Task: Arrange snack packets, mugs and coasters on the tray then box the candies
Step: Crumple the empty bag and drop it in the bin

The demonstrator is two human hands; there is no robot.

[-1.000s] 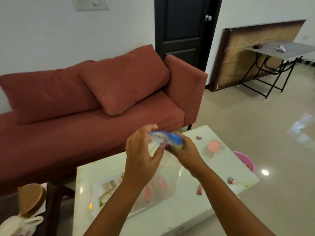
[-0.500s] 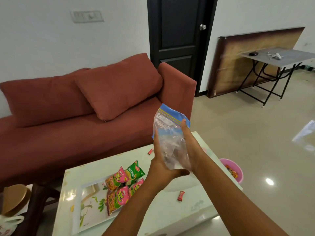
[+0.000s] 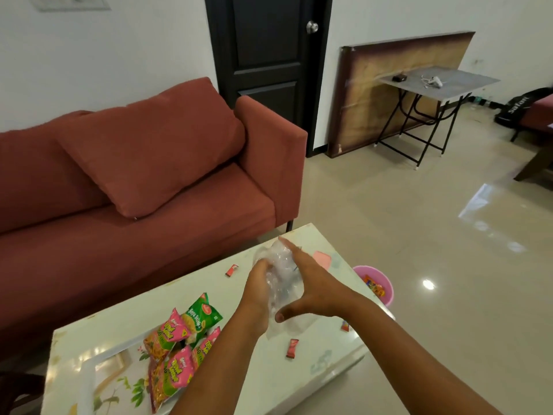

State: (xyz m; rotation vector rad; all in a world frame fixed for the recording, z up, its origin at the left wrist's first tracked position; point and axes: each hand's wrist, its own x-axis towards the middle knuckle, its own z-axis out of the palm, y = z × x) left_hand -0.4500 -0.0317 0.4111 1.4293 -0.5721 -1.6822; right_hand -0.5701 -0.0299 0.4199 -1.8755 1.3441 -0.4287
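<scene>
An empty clear zip bag (image 3: 279, 283) is crumpled between my two hands above the white coffee table (image 3: 302, 372). My left hand (image 3: 257, 290) is closed around its left side. My right hand (image 3: 308, 287) presses flat against its right side, fingers stretched out. Several pink and green snack packets (image 3: 179, 348) lie piled on the floral tray (image 3: 89, 384) at the table's near left. Red wrapped candies lie loose on the table: one at the far side (image 3: 232, 270), one in front of my hands (image 3: 291, 348), one by my right forearm (image 3: 345, 325). A pink coaster (image 3: 323, 259) lies beyond my right hand.
A pink bucket (image 3: 377, 284) holding wrappers stands on the floor right of the table. A red sofa (image 3: 134, 187) runs along the table's far side. A folding table (image 3: 437, 82) and a leaning board stand by the far wall.
The bag was held up high with its blue zip strip on top; now both hands have dropped toward the table and squeezed it into a crumpled bundle.
</scene>
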